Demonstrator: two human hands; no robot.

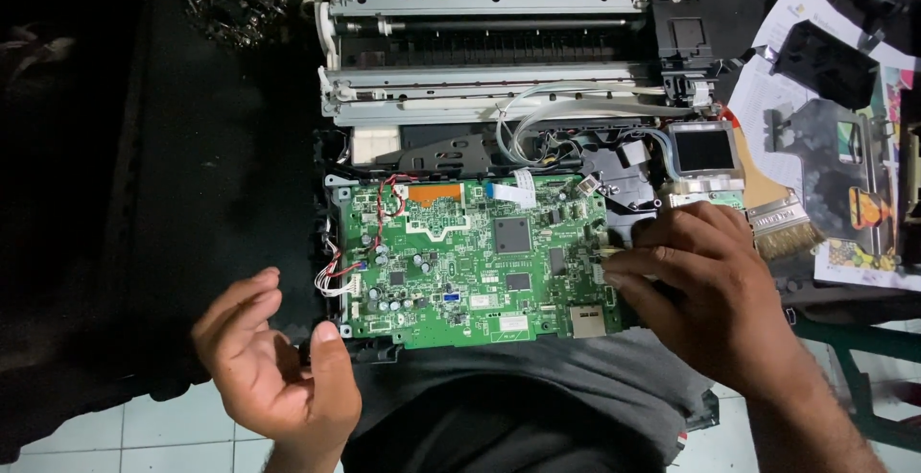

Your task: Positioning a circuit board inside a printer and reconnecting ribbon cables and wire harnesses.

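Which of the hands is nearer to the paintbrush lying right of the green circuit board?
Right. The right hand sits at the circuit board's right edge, just left of the paintbrush. The left hand is open off the board's lower-left corner, far from it.

Position: head-worn, above the lap, close over the work.
Facing: steeply down, tipped slightly away from the wearer.
Centre: green board [472,260] fills mid-frame.
Far edge: printer frame [499,51] runs along the top.
Near edge: left hand [273,363], right hand [705,291] and tiled floor [173,430].
Right edge: papers [844,147], cut off by the frame.
Shared view: single camera only.
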